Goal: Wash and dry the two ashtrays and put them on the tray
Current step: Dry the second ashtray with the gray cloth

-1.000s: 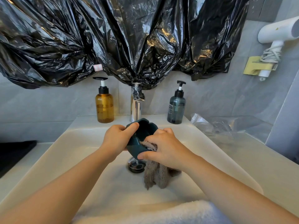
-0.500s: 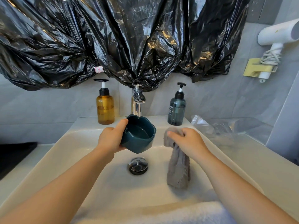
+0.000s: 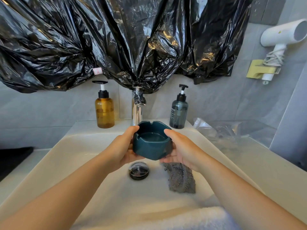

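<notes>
- Ashtray (image 3: 152, 143): teal, upright, mouth up, held in the air over the sink (image 3: 83, 146), just in front of the faucet (image 3: 137, 112) and above the drain (image 3: 139, 170).
- Left hand (image 3: 123, 150): grips the ashtray at its 9 o'clock, thumb over the rim, fingers curled under the base.
- Right hand (image 3: 181, 150): cups the ashtray at its 3 o'clock, thumb tip on the rim, fingers under it, half-closed.
- Change vs 0.5 s ago: the right hand held the cloth (image 3: 181, 179) dangling at 3 o'clock of the ashtray. Now it has let go, and the cloth lies flat in the basin at 5 o'clock of the ashtray, beside the drain.
- Change vs 0.5 s ago: 1 hand on the ashtray then, 2 now.
- Change vs 1 s ago: the ashtray was tilted with the cloth rubbing against it. Now it is level and apart from the cloth.
- Meaning: scrubbing of this ashtray looks finished. Likely next is a rinse under the faucet or drying.
- No water seen running. The bowl is glossy; wet or just glaze, cannot tell.
- White towel (image 3: 166, 218) at 6 o'clock of the frame, on the sink's near edge, looks handy for drying.
- 2nd ashtray and the tray: not in view, so most of the task is left.
- Soap bottles at 10 and 2 o'clock of the ashtray, same places as before.
</notes>
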